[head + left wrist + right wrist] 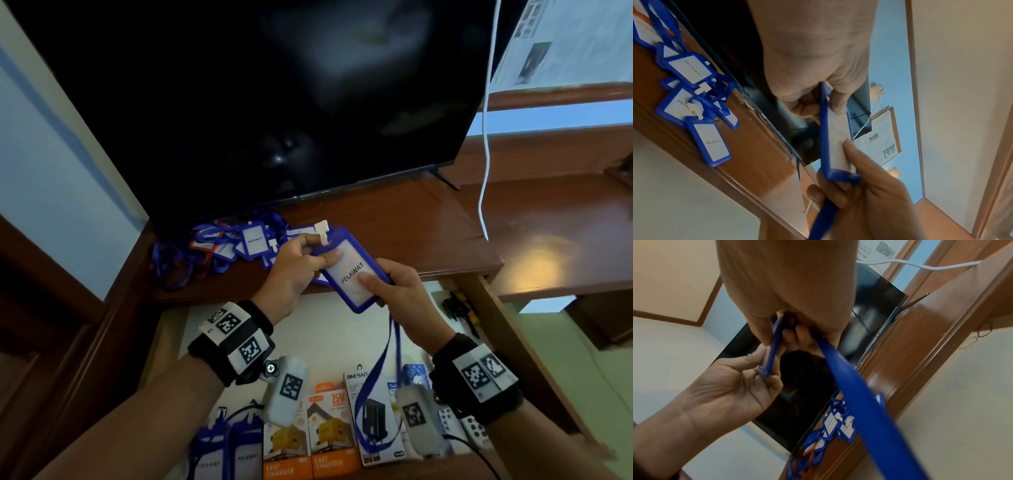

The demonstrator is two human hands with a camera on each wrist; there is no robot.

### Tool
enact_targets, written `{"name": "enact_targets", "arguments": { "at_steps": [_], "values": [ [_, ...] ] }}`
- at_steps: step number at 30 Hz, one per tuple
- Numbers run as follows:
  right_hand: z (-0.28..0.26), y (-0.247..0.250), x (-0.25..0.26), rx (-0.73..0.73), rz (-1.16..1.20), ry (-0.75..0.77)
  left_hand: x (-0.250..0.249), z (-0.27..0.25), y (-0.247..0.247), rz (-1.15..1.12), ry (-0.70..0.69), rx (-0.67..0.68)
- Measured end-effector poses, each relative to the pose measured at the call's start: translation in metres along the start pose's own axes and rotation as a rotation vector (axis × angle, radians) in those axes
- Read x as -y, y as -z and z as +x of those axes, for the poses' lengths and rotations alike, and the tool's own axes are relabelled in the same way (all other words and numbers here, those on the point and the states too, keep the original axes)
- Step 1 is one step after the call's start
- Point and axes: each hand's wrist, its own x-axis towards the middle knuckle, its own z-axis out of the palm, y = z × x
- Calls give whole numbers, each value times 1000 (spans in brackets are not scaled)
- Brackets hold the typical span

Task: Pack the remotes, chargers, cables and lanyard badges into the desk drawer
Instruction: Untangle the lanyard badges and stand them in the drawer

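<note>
Where the open drawer (346, 329) comes nearest the camera, its front row holds 2 blue badges (227, 452) at the left, then 2 orange charger boxes (310, 442), a white charger box (371, 414), and white remotes (462, 425) at the right. Part of that row is hidden behind the wrist cameras. Farther back, the drawer's pale floor shows, with a dark item (457, 308) at the back right corner that is too small to identify.

Above the drawer, both hands hold 1 blue badge (352, 270) marked PELAWAT, tilted in the air. The left hand (294, 274) pinches its upper end, thumb on the face and fingers curled behind. The right hand (399, 294) pinches the lower end, thumb pressed on the card face and fingers folded under the frame. From that end the blue strap (380, 373) hangs in a loop down onto the white charger box. In the right wrist view the strap (863, 395) runs out from between the right fingers.

Beyond the hands, on the desk (394, 219), a pile of badges (233, 246) lies tangled with blue straps and 1 orange frame, just before the dark TV (260, 96). A white cable (484, 137) hangs at the TV's right edge.
</note>
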Motion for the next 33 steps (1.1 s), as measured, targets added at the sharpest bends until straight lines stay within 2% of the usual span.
{"name": "enact_targets", "arguments": {
  "at_steps": [3, 6, 9, 12, 16, 25, 30, 33],
  "values": [
    [-1, 6, 4, 44, -33, -13, -6, 5, 15, 78, 59, 97],
    [-2, 11, 5, 118, -75, -80, -16, 10, 31, 223, 91, 296],
    [-2, 11, 5, 148, -125, -130, -26, 11, 42, 527, 30, 459],
    [-2, 9, 5, 123, -101, -156, -28, 8, 44, 717, -5, 531],
    [-3, 5, 4, 84, -19, -166, -20, 5, 47, 692, 18, 552],
    [-2, -9, -10, -71, 78, -195, -1, 1, 51, 637, 91, 458],
    [-3, -16, -18, -91, 86, -252, 9, -7, 54, 590, 166, 429],
    [-4, -18, -21, -81, 47, -295, 12, -9, 53, 543, 163, 347]
  ]
}}
